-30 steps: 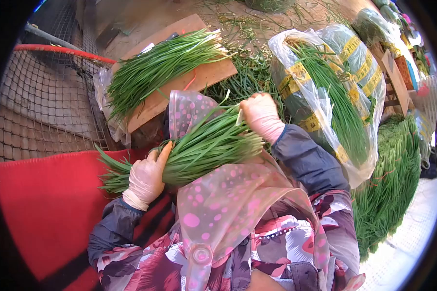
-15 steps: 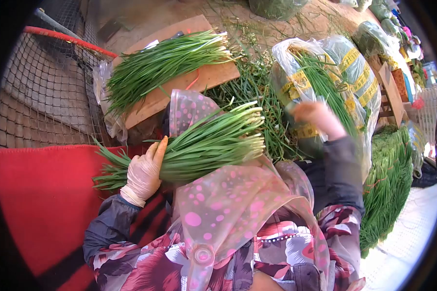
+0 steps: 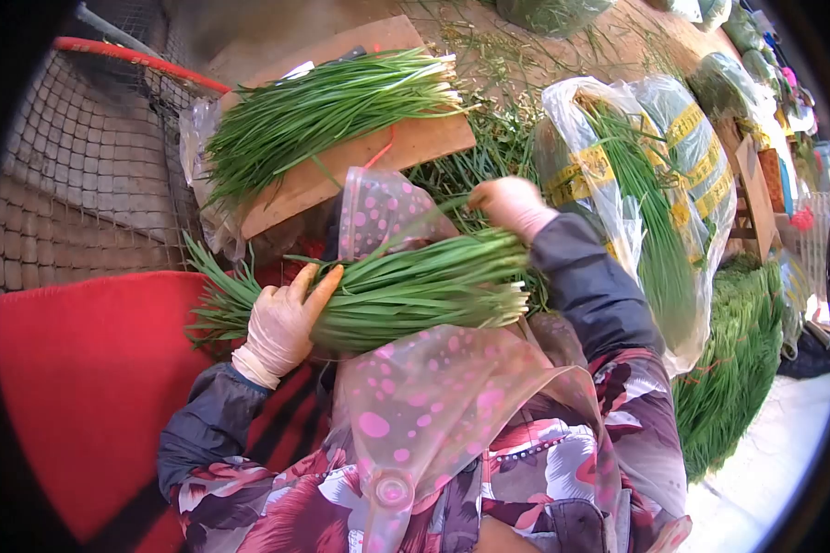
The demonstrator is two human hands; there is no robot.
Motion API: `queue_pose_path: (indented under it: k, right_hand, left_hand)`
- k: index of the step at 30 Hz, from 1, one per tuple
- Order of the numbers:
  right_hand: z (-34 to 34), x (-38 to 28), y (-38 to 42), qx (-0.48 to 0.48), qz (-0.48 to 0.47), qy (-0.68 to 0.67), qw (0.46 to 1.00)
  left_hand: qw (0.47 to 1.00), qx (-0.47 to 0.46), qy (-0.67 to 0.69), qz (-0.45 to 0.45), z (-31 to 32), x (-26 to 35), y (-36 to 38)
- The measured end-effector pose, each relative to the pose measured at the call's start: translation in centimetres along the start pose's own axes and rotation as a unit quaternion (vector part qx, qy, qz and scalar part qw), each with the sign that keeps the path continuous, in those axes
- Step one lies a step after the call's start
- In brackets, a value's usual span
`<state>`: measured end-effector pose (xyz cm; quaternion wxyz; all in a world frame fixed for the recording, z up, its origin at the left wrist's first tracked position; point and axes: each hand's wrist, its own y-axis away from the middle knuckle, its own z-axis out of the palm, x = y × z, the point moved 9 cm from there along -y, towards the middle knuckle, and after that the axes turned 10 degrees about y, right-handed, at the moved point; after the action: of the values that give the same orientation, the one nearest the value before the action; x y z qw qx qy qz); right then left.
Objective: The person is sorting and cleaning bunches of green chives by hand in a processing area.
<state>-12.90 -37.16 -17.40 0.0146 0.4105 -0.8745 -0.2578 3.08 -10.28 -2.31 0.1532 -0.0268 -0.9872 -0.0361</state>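
My pale-gloved left hand [image 3: 281, 332] curled round one long, green, leafy bundle [image 3: 415, 290] over my pink-spotted translucent plastic apron [image 3: 433, 387], some fingers hidden | pale-gloved right hand [image 3: 515, 201] pinched thin green blades [image 3: 436, 217], count blurred | one brown wooden board [image 3: 424, 138] beyond, partly covered.

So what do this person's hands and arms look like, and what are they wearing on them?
The left hand and right hand both wear thin, pale gloves, wrinkled around the wrists. Dark grey-blue cover sleeves run up the forearms. Above them are the patterned jacket sleeves, in pinks, reds, white and dark purple. I see no cables or writing on either arm.
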Motion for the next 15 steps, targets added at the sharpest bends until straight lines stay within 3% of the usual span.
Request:
queue_pose_path:
  k: [1, 2, 3, 4, 5, 7, 9, 13, 15]
  right_hand:
    - [-0.3, 4.6, 0.5, 0.084, 0.042, -0.041, 0.995]
    - [0.0, 8.5, 1.2, 0.074, 0.101, 0.117, 0.985]
    - [2.1, 11.3, 3.2, -0.078, 0.118, 0.259, 0.955]
    - [5.5, 13.9, 4.8, -0.351, 0.145, 0.294, 0.877]
    - [2.0, 14.1, 5.7, -0.062, 0.19, 0.169, 0.965]
    - [-6.3, 5.2, 7.7, 0.191, 0.021, 0.037, 0.981]
    - [-7.1, -0.9, 7.9, 0.036, -0.052, -0.227, 0.972]
    - [-2.8, -5.2, 7.2, -0.027, -0.079, -0.117, 0.99]
    - [-2.5, -5.0, 8.0, -0.006, -0.089, -0.146, 0.985]
  left_hand:
    - [1.0, -0.001, 0.003, 0.004, 0.1, 0.1, -0.1]
    - [1.0, -0.009, 0.004, -0.009, 0.2, -0.1, -0.1]
    - [1.0, -0.02, 0.004, -0.02, 0.2, -0.4, 0.0]
    - [1.0, -0.001, 0.016, -0.01, 0.4, -0.5, 0.1]
    - [1.0, 0.004, 0.017, -0.006, 0.4, -0.6, -0.1]
    - [1.0, -0.011, -0.013, -0.009, 0.4, 0.0, 0.0]
    - [1.0, -0.011, -0.019, -0.005, 0.4, 0.3, 0.0]
    - [1.0, 0.001, -0.02, 0.004, 0.0, 0.7, 0.0]
    - [0.998, -0.063, 0.007, -0.019, 0.9, 0.3, 0.0]
